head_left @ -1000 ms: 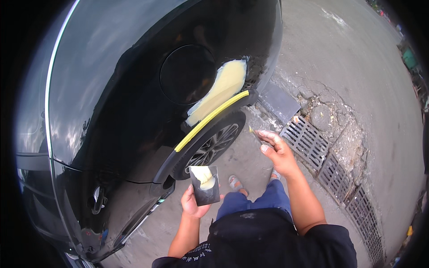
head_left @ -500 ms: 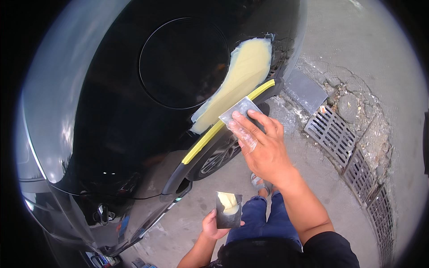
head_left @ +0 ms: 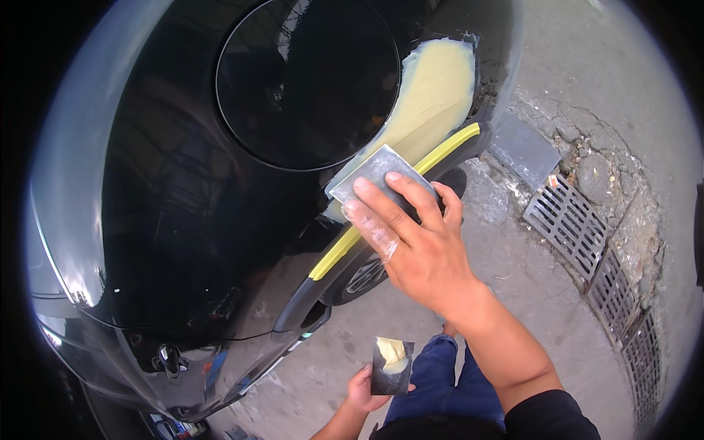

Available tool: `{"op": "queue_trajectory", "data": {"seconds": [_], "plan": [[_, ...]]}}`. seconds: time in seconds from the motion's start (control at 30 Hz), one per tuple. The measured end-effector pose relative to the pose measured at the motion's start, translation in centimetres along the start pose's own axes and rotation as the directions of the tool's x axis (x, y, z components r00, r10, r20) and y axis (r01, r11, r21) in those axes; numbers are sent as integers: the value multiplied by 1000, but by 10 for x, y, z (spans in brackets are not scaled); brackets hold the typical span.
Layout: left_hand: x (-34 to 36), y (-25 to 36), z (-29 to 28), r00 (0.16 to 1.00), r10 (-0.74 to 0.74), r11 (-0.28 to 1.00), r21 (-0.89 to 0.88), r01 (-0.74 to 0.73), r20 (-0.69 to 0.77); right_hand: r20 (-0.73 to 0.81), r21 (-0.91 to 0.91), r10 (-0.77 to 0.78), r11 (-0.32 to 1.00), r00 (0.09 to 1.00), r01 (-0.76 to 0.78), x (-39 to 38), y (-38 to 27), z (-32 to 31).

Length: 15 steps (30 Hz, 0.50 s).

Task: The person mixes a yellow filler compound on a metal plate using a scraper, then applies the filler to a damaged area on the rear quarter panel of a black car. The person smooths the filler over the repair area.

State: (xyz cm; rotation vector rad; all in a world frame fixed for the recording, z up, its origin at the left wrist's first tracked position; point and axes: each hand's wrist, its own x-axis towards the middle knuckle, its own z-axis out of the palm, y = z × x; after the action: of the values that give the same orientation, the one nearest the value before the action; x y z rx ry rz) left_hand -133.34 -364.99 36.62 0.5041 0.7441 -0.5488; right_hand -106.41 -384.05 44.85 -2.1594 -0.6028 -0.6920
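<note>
My right hand (head_left: pixel 418 238) grips a thin grey putty spreader (head_left: pixel 383 176), fingers spread along its face. The spreader lies over the lower part of a cream filler patch (head_left: pixel 438 84) on the black car panel (head_left: pixel 198 213), hiding some of it. Pale residue coats the index-finger side of that hand. Yellow masking tape (head_left: pixel 449 152) runs along the wheel arch edge under the patch. Lower down, my left hand (head_left: pixel 364 392) holds a dark rectangular plate (head_left: pixel 389 379) with a lump of cream filler (head_left: pixel 392 353) on its upper part.
A round fuel flap (head_left: pixel 308 88) sits left of the patch. Below the arch is the wheel (head_left: pixel 363 279), and a door handle (head_left: pixel 171 361) shows at lower left. Slotted drain grates (head_left: pixel 568 220) and broken concrete (head_left: pixel 598 180) line the ground to the right.
My right hand has moved the spreader left and up from the taped edge onto the filler patch. My left hand and its plate sit slightly lower and farther right in view; the whole view has shifted.
</note>
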Motion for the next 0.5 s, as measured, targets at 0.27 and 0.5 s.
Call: {"op": "queue_trajectory", "data": {"seconds": [0.27,0.5], "plan": [[-1,3,-9,999,9,1000,14,-8,-51,-5,6,-11,1000,1000,11,0,-4,13],[-3,6,-16,997,1,1000,31,1,-73,22,-34,-49,998,999,50,-17,-3,17]]}}
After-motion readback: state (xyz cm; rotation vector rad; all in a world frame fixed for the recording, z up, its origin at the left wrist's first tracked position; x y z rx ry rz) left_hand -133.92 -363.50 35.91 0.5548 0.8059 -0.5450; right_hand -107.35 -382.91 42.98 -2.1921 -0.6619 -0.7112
